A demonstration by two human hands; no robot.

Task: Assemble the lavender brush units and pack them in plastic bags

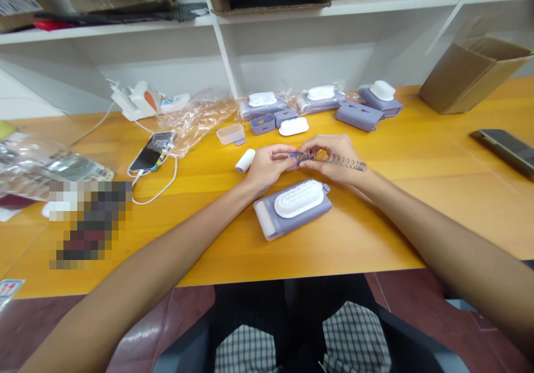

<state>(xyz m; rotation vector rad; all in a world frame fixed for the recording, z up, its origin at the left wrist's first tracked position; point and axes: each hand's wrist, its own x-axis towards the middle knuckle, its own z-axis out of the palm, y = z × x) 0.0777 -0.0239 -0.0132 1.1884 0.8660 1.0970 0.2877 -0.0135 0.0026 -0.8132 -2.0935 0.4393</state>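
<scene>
This looks like a little workroom. Purple plastic parts [359, 116] and see-through bags [204, 118] lie near the back edge of the wooden tabletop [367, 245], and brown boxes [267, 9] sit on white shelves [375, 6].

Brush case [292, 224] blocking nearside, passage rightward
</scene>
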